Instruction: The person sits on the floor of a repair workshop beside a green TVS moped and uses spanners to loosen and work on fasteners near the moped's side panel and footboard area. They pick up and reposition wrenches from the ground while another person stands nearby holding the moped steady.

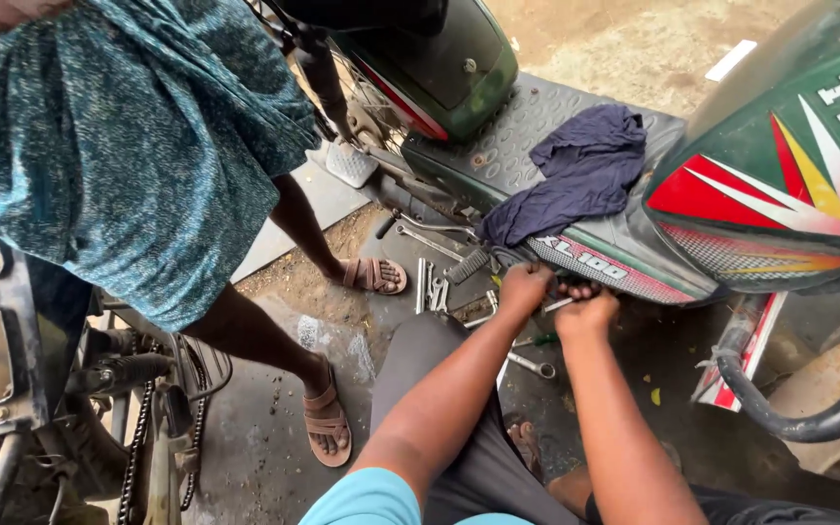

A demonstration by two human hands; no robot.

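Both hands work at the lower edge of the green moped [576,243]: the left hand [525,290] and right hand [587,309] are curled tight together under the footboard, on something hidden. Spanners [430,284] lie on the floor just beside the moped, and a dark cloth [580,170] is draped on it.

Soft even daylight; faint shadows; sharp centre; wide-angle bending at edges; no glare.

Outdoor daylight falls on a dark, oil-stained concrete floor [274,428]. Far off lies pale sandy ground [634,44]. A grey slab [328,199], perhaps paving, sits left of centre.
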